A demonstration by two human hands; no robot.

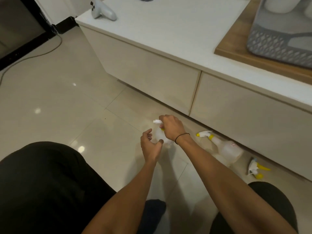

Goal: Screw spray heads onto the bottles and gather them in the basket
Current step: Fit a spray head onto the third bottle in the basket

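Observation:
A translucent white bottle (pixel 160 136) stands on the floor tiles in front of me. My left hand (pixel 150 146) curls round its body from the left. My right hand (pixel 172 128) grips the white and yellow spray head (pixel 157 122) on the bottle's neck from above. A second bottle (pixel 227 148) with a spray head fitted lies on its side by the cabinet base. A loose spray head (pixel 255 168) lies further right on the floor. The grey lattice basket (pixel 276 43) sits on the counter at upper right, holding white bottles (pixel 278 5).
A low white cabinet (pixel 152 70) runs across ahead, with a wooden board (pixel 239 54) under the basket. A white controller (pixel 101 10) lies on the counter's left end. A cable (pixel 33 56) trails on the floor at left. My knees in dark trousers frame the bottom.

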